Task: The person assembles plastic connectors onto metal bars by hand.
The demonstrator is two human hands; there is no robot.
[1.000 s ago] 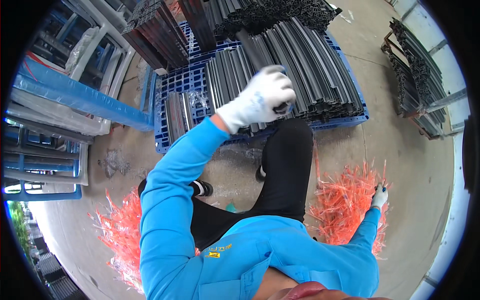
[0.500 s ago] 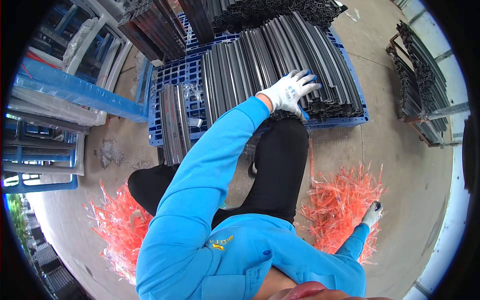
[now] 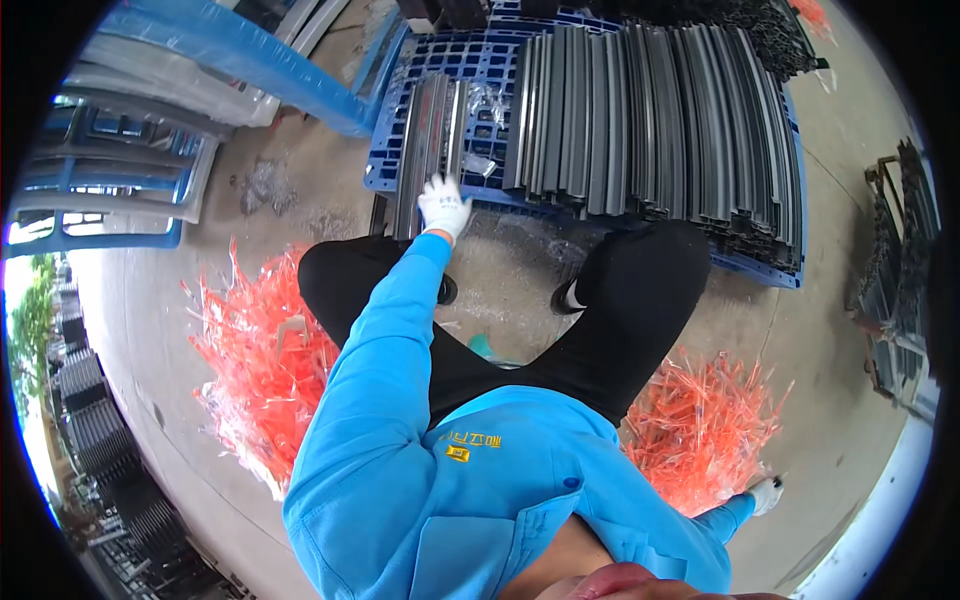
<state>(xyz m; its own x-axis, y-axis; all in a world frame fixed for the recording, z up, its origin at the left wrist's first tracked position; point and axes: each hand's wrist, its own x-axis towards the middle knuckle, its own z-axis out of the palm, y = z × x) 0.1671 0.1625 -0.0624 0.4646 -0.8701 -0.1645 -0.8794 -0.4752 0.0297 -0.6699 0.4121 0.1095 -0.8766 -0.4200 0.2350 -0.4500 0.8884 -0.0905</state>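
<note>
My left hand (image 3: pixel 446 207), in a white glove, reaches forward over the near end of a small bundle of long profile strips (image 3: pixel 428 130). Its fingers are stretched out, pointing away from me; whether they touch the strips I cannot tell. To its right lies a wide row of dark grey profile strips (image 3: pixel 640 120), side by side on a blue plastic pallet (image 3: pixel 500 30). My right hand (image 3: pixel 767 495), also gloved, hangs out to the right, beyond a heap of orange-red plastic film (image 3: pixel 700 430). It looks small, and its fingers do not show clearly.
Another heap of orange-red film (image 3: pixel 265 365) lies left of my knees. A rack with blue and white wrapped frames (image 3: pixel 190 60) stands at the far left. Clear crumpled plastic (image 3: pixel 265 185) lies on the concrete floor. At the right stands a rack of dark profiles (image 3: pixel 895 270).
My left hand has moved left, from the wide row of strips to the small bundle. The view has shifted, and my knees are wider apart. My right hand stays out at the right.
</note>
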